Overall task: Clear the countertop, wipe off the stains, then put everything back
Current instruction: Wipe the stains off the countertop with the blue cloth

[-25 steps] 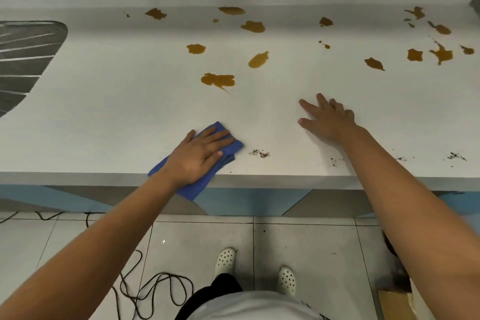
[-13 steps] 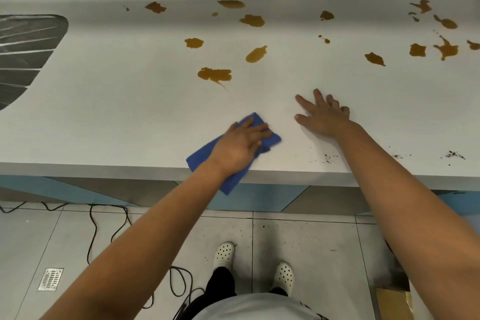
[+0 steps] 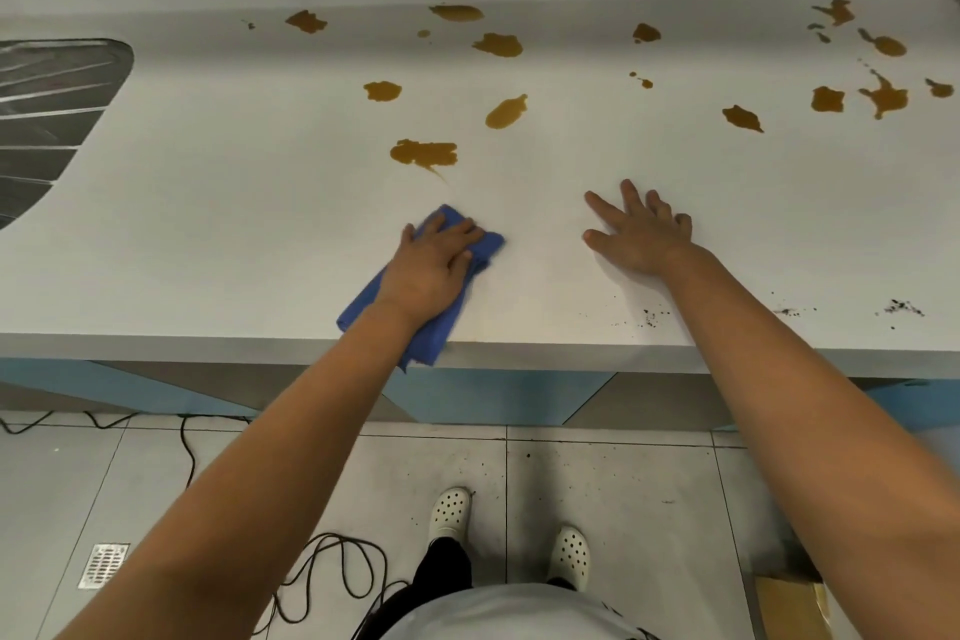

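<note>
My left hand [image 3: 434, 268] presses flat on a folded blue cloth [image 3: 374, 299] near the front edge of the white countertop [image 3: 234, 224]; the cloth's lower corner hangs over the edge. My right hand [image 3: 641, 234] rests flat on the counter to the right, fingers spread, holding nothing. Several brown stains spread over the back half; the nearest one [image 3: 423, 153] lies just beyond the cloth. Dark crumbs [image 3: 649, 320] speckle the front edge by my right wrist, and more crumbs [image 3: 901, 309] lie farther right.
A metal sink drainboard [image 3: 47, 120] is set into the counter at the far left. Black cables [image 3: 332, 572] and a floor drain [image 3: 104, 564] lie on the tiled floor by my white shoes [image 3: 449, 512]. A yellowish box [image 3: 789, 608] sits bottom right.
My left hand slid the blue cloth rightward along the front edge, then forward toward the nearest stain. The crumbs left of my right hand are gone. My right hand stayed put.
</note>
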